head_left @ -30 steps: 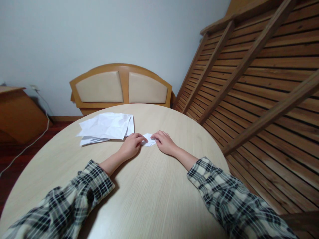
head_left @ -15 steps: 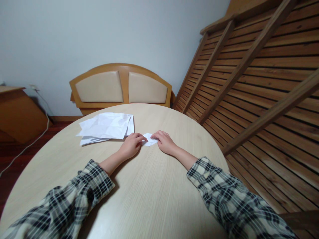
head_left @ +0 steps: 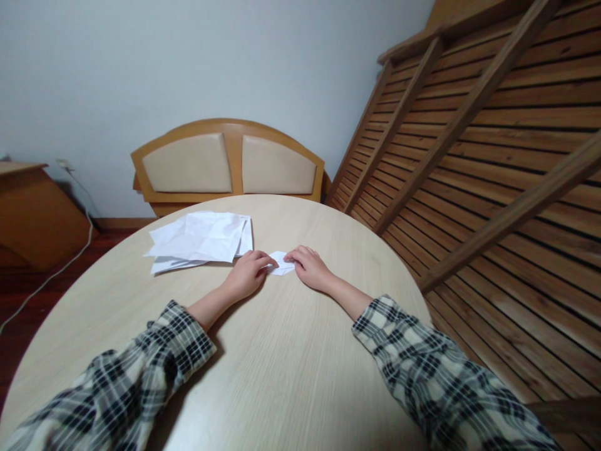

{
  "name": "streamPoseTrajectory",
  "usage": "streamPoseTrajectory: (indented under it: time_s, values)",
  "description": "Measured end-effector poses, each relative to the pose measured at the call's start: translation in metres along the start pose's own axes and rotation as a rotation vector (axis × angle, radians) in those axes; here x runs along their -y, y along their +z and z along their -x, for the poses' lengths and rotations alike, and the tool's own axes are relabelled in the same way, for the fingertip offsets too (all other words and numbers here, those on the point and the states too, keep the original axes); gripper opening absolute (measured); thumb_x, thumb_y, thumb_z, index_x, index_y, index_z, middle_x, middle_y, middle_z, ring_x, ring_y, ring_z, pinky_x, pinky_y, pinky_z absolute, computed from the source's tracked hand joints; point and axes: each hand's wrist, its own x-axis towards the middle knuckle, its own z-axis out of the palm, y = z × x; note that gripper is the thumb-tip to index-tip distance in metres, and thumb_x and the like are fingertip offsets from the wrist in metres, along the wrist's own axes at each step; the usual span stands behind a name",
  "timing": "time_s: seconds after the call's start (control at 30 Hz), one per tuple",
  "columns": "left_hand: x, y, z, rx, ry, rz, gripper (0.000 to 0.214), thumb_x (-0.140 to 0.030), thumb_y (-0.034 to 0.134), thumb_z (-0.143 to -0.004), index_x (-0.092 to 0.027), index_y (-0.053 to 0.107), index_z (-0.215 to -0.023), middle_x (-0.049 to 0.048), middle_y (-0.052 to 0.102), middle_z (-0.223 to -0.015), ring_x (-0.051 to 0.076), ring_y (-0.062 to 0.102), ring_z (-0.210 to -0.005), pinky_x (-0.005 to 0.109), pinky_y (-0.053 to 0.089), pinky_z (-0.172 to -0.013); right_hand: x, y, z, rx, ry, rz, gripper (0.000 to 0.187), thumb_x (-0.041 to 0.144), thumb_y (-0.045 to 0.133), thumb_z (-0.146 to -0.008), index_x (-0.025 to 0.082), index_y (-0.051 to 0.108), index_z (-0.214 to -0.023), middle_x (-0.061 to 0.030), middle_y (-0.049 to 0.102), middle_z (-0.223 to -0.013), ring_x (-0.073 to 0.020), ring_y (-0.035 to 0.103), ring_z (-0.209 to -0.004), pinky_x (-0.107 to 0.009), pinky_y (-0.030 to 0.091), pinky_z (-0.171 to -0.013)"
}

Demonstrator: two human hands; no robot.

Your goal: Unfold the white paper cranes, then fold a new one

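Note:
A small folded piece of white paper point(head_left: 282, 265) lies on the round table between my hands. My left hand point(head_left: 248, 274) closes its fingers on the paper's left edge. On the opposite side my right hand point(head_left: 310, 268) grips the right edge, thumb and fingers close together. Parts of the paper are hidden beneath the fingers of both hands. Just beyond my left hand is a loose pile of creased white paper sheets point(head_left: 200, 237), several on top of each other.
The pale round wooden table point(head_left: 282, 376) fills the foreground. Behind it stands a padded wooden headboard point(head_left: 235, 166) against the wall. A slatted wooden frame point(head_left: 469, 188) leans at the right. On the left are a wooden cabinet point(head_left: 42, 213) and a white cable point(head_left: 70, 263).

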Motion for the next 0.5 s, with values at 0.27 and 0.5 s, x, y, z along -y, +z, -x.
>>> streamPoseTrajectory:
  time_s: [0.27,0.5]
  values:
    - [0.0010,0.0005,-0.0002,0.003,0.001,-0.002,0.034,-0.004,0.052,-0.084,-0.023,0.071,-0.105,0.0080,0.067,-0.106,0.024,0.058,-0.097,0.042,0.047,-0.090,-0.0002,-0.0002,0.0002,0.023,0.001,0.016,0.044,-0.002,0.049,-0.078,0.023,0.067,-0.110,-0.0048,0.064,-0.109,-0.0197,0.055,-0.107,-0.037,0.040,-0.096]
    - [0.0001,-0.0001,0.0002,-0.005,0.002,0.002,0.035,-0.004,0.051,-0.083,-0.024,0.071,-0.104,0.0072,0.067,-0.106,0.024,0.058,-0.097,0.042,0.048,-0.090,0.0008,-0.0008,-0.0005,0.013,0.011,0.000,0.033,0.004,0.051,-0.084,0.022,0.067,-0.106,-0.0048,0.065,-0.107,-0.0199,0.056,-0.105,-0.038,0.040,-0.095]
